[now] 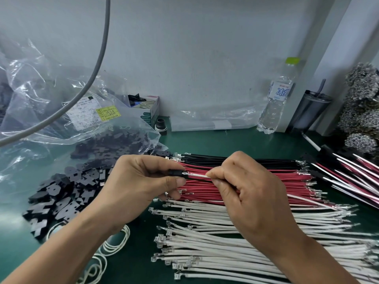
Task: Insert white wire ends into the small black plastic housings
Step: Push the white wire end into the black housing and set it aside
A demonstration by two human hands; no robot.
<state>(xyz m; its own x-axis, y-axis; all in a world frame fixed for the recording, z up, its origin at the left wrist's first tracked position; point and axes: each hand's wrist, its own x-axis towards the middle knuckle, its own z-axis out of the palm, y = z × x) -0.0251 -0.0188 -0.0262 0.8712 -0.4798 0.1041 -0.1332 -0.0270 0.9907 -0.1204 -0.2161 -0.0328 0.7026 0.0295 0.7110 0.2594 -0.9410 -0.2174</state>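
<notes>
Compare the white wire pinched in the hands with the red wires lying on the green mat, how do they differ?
The white wire is held up, pinched by the right hand, while the red wires lie flat in a row on the green mat. The white wire's end meets a small black plastic housing gripped by the left hand; the red wires' ends are bare. Both have metal terminals.

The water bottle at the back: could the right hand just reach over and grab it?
Probably not right now: the right hand is pinching a white wire. The path to the water bottle looks open, with only wires lying low between.
</notes>
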